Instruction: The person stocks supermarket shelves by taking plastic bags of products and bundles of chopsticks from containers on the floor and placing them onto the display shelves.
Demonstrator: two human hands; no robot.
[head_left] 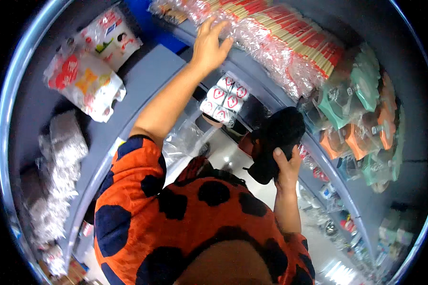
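Fingers apart, my left hand (pixel 209 46) reaches to a shelf and rests its fingertips at the near edge of clear plastic wrapping (pixel 242 35). Inside that wrapping lies a long row of thin sticks, apparently chopsticks, in red and cream paper sleeves (pixel 289 35). My right hand (pixel 288 165) grips a soft black cloth-like item (pixel 280 131), held in front of the right-hand shelf edge. Its exact kind is too dark to tell. Between my arms, lower down, sits a clear-wrapped pack of white rolls or boxes (pixel 224 96) with red marks.
Printed plastic packs (pixel 85 82) and several clear-wrapped bundles (pixel 62 153) lie on the left grey shelf (pixel 142 82). To the right, clear plastic items with green and orange parts (pixel 360 139) stand behind the shelf rail (pixel 328 167). Smaller goods (pixel 349 224) fill a lower shelf.
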